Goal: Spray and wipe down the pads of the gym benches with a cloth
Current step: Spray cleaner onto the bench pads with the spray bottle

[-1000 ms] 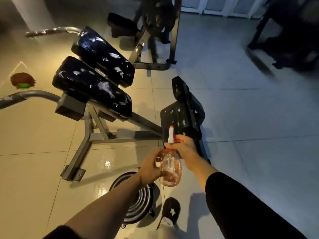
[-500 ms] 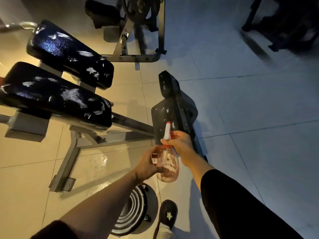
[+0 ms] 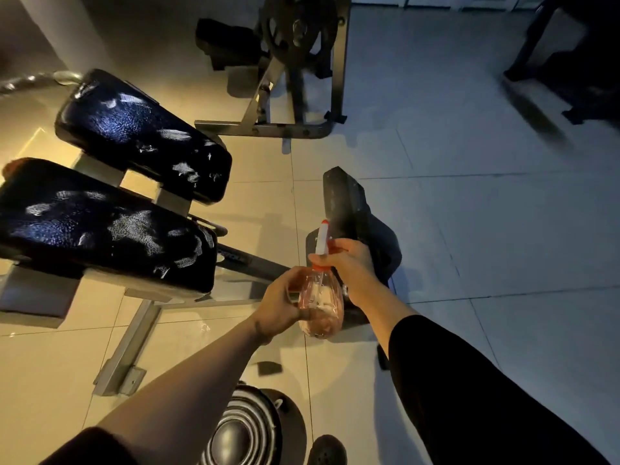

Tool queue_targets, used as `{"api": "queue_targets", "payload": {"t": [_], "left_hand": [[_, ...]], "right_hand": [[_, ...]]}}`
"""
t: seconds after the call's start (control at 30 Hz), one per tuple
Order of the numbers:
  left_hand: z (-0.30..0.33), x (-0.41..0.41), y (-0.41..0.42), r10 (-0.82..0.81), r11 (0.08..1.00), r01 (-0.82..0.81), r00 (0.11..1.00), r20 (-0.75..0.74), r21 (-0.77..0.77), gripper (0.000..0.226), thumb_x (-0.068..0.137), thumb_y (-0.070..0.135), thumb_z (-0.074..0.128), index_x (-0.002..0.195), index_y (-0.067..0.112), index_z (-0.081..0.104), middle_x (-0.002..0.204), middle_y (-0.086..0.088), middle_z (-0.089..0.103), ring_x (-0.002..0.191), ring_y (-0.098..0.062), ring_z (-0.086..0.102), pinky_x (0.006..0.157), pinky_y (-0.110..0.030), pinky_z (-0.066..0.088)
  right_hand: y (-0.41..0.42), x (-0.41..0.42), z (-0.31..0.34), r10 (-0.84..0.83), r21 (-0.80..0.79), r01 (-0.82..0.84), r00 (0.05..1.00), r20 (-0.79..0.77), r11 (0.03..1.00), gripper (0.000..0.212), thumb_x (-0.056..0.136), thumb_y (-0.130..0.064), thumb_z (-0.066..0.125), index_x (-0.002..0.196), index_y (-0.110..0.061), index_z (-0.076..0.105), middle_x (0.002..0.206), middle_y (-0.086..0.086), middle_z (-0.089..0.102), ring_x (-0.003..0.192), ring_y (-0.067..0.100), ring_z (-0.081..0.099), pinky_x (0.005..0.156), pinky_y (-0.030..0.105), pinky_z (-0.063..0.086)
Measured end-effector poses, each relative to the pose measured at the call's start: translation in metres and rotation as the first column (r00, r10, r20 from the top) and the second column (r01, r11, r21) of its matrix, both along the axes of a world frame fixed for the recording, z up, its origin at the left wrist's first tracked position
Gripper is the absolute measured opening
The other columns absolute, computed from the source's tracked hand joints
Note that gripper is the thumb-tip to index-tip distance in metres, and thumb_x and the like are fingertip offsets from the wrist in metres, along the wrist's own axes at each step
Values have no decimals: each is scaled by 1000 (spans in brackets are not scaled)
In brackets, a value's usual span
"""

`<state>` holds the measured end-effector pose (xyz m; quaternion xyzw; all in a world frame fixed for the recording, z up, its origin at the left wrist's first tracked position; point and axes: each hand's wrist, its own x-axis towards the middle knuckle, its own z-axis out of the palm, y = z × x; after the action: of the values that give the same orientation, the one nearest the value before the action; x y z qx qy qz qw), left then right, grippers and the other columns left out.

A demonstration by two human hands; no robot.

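Note:
A clear pinkish spray bottle (image 3: pixel 321 302) with a white and red nozzle is held upright at the centre. My left hand (image 3: pixel 280 303) cups its body from the left. My right hand (image 3: pixel 349 263) grips its neck and trigger from the right. Two worn black bench pads lie side by side at the left, the near pad (image 3: pixel 107 226) and the far pad (image 3: pixel 141 135), both with scuffed, shiny patches. Beyond the bottle's nozzle stands a black foot plate (image 3: pixel 345 203) of the same bench. No cloth is in view.
The bench's grey steel frame (image 3: pixel 134 340) rests on pale floor tiles. A ribbed round black weight (image 3: pixel 245 431) lies by my shoe (image 3: pixel 327 451). A rack with a weight plate (image 3: pixel 298 25) stands at the back; dark equipment (image 3: pixel 577 55) sits top right.
The view has swung slightly so the pads sit lower and nearer. Both hands stay on the bottle, which has barely shifted.

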<state>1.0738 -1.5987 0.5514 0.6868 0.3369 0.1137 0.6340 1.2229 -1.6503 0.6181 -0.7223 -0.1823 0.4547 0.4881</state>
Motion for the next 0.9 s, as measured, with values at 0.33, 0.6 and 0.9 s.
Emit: {"api": "queue_targets", "payload": {"t": [0.33, 0.6, 0.9], "left_hand": [[-34, -6, 46, -108, 994, 107, 992, 60, 16, 71, 59, 16, 85, 123, 24, 55, 121, 3, 60, 114, -13, 57, 97, -43, 52], [-77, -87, 66, -251, 967, 245, 960, 124, 64, 80, 52, 31, 89, 124, 27, 57, 119, 1, 61, 112, -14, 58, 99, -44, 49], [-123, -162, 52, -358, 932, 361, 926, 119, -7, 80, 51, 28, 87, 125, 23, 57, 122, 0, 59, 114, -14, 59, 98, -43, 51]], "right_hand": [[28, -11, -34, -114, 73, 116, 993, -27, 991, 26, 80, -6, 76, 100, -18, 65, 99, 1, 70, 94, 12, 67, 77, 27, 56], [35, -109, -71, -335, 46, 337, 942, -32, 941, 32, 73, -2, 80, 101, -12, 70, 97, 9, 72, 94, 22, 69, 80, 38, 57], [3, -197, -112, -477, 66, 487, 870, -124, 871, 23, 77, 5, 75, 94, -10, 71, 86, 7, 74, 76, 16, 72, 60, 24, 55]]}}
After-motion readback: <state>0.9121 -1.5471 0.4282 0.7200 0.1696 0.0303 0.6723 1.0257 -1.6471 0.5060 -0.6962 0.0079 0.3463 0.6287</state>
